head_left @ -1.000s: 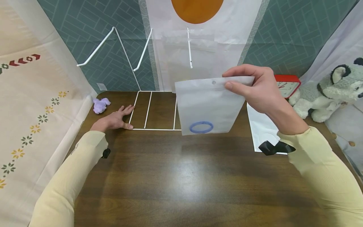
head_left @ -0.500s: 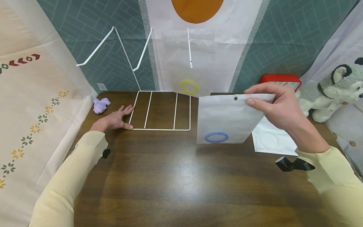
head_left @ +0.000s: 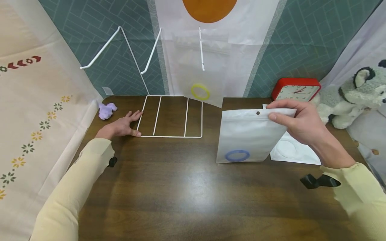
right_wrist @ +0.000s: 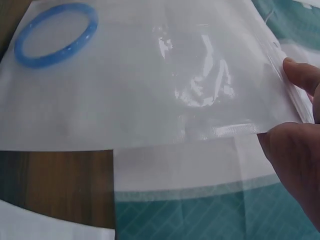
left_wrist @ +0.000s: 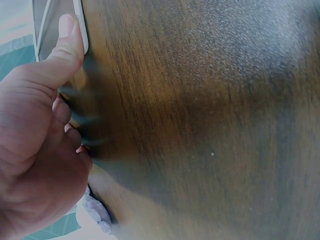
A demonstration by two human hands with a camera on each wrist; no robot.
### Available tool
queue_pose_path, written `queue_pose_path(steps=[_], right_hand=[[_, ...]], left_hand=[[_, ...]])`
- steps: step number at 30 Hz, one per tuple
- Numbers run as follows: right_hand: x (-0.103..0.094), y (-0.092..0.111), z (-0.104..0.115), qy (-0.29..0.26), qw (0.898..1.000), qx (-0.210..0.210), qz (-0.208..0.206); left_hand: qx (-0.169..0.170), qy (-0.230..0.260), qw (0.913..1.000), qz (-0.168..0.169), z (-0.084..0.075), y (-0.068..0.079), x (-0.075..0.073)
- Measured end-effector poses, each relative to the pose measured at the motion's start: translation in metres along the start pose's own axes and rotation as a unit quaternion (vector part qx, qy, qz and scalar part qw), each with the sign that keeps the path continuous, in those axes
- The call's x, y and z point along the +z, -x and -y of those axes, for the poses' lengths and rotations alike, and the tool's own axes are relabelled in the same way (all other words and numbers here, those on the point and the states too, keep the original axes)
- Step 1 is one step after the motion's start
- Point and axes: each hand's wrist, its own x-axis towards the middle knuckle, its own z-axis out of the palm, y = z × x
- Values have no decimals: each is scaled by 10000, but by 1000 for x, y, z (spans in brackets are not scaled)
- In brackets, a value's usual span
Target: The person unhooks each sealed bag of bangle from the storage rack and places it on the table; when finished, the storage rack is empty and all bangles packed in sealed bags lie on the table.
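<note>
My right hand (head_left: 310,132) pinches the top right corner of a white zip bag (head_left: 253,130) between thumb and fingers. The bag is held up over the table, and a blue ring (head_left: 237,160) shows through near its bottom; a small hang hole (head_left: 258,113) is in its top strip. My left hand (head_left: 122,126) lies spread at the left end of a white wire rack's base (head_left: 172,136), its thumb at the front corner. On a hook (head_left: 201,50) of the rack hangs another bag (head_left: 187,70), with a yellow ring (head_left: 192,90) inside.
Behind my right hand, a white bag with a round outline (head_left: 294,152) lies flat on the table. A red clock (head_left: 297,88) and a plush dog (head_left: 356,97) stand at the back right. A purple toy (head_left: 106,111) sits left of the rack, whose two bare hooks (head_left: 101,55) jut forward.
My right hand has moved right and down with the bag, away from the rack. The hanging bag with the yellow ring has come into view. My left hand has stayed still.
</note>
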Motion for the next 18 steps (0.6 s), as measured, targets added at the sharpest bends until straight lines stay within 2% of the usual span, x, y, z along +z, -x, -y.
queue_pose_path(steps=[4, 8, 10, 13, 15, 18], right_hand=[[-12, -11, -5, 158, 9998, 99, 44], [-25, -21, -10, 867, 9960, 186, -137], [-31, -26, -12, 1546, 9871, 261, -331], [-37, -31, -17, 2521, 9651, 444, -542], [-40, -35, -22, 2940, 9524, 533, -596], [-45, -40, -32, 2867, 9553, 521, -501]], left_hand=[[-18, -3, 10000, -7, 0, 1, 0], [2, -11, 10000, -23, 0, 1, 0], [-4, -6, 10000, -20, 0, 1, 0], [-28, 15, 10000, -6, 0, 1, -1], [-51, 26, 10000, 7, -1, 0, 0], [-42, 40, 10000, 0, -1, 0, 0]])
